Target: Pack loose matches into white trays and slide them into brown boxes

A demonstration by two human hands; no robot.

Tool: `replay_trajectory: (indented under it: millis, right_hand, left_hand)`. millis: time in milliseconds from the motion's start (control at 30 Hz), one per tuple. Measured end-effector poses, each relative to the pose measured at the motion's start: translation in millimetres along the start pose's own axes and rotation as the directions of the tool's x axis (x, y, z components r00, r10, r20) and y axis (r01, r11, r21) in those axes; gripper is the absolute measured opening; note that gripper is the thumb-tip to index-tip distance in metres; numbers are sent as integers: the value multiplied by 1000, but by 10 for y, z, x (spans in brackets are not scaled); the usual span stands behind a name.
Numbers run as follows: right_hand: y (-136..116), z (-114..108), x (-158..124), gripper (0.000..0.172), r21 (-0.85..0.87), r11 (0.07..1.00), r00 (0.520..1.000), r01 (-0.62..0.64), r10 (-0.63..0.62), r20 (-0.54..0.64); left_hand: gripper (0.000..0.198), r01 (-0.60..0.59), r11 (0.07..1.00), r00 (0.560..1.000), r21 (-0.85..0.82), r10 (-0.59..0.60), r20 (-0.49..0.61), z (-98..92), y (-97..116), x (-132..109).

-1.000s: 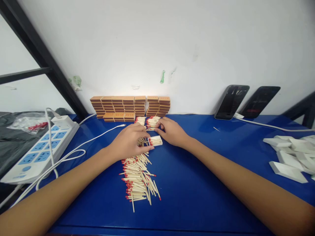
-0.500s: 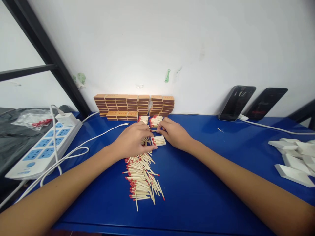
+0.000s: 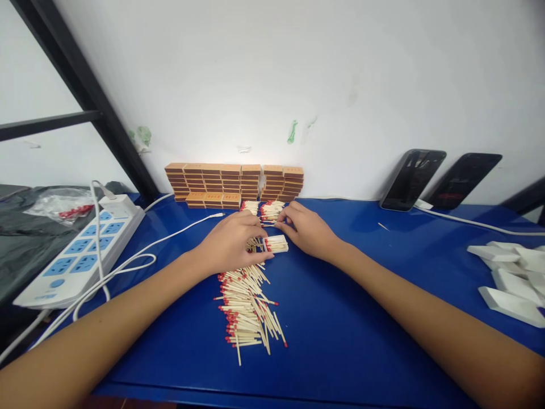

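Note:
A small white matchbox tray (image 3: 281, 245) lies on the blue table with red-headed matches in it. My left hand (image 3: 227, 243) is closed around its left end, with the thumb on the near side and a fingertip on the far side. Just beyond the tray, my right hand (image 3: 309, 232) is pinched at the edge of a match pile (image 3: 272, 211), on what looks like a match. Another match pile (image 3: 250, 207) sits to its left. A long heap of loose matches (image 3: 242, 307) spreads toward me, its far part hidden under my left hand.
Stacked matchboxes (image 3: 204, 184) stand against the wall. A white power strip (image 3: 80, 255) and cable (image 3: 140, 255) are at left. Two phones (image 3: 413, 179) lean at the back right. White empty-looking trays (image 3: 515, 284) are piled at the right edge.
My right hand has shifted very slightly right at the far match pile. The left hand stays at the tray. The whole view has moved a little.

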State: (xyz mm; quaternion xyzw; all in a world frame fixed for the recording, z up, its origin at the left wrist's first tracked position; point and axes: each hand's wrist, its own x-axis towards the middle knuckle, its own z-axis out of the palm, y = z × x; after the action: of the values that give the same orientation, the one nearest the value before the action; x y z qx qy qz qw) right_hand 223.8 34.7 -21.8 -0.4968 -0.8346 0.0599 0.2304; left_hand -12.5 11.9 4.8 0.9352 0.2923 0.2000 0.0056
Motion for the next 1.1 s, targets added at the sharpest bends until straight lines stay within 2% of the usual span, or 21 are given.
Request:
replay_trajectory:
  millis: [133, 367, 533, 633, 833, 967, 1100]
  right_hand:
    - [-10, 41, 33, 4, 50, 998, 999, 25, -26, 30]
    - [18, -27, 8, 9, -30, 998, 991, -58, 61, 117]
    - [93, -135, -82, 11, 85, 996, 998, 6, -11, 58]
    - [56, -213, -155, 11, 143, 987, 994, 68, -79, 72]
    - [-115, -225, -256, 10, 83, 993, 987, 86, -96, 127]
    - [-138, -187, -226, 8, 128, 986, 992, 107, -116, 59]
    - [-58, -132, -119, 12, 150, 988, 989, -23, 44, -142]
  left_hand:
    - [33, 1, 1000, 1000, -2, -1, 0, -2, 6, 4]
    - [34, -12, 1000, 1000, -11, 12, -14, 8, -7, 9]
    - [33, 10, 1000, 999, 7, -10, -39, 7, -20, 1]
    - [34, 12, 1000, 999, 3, -12, -48, 12, -26, 1]
    - [34, -2, 1000, 999, -2, 2, -40, 23, -24, 11]
    - [33, -3, 1000, 999, -9, 3, -34, 21, -17, 11]
    - [33, 3, 1000, 1000, -12, -3, -25, 14, -2, 6]
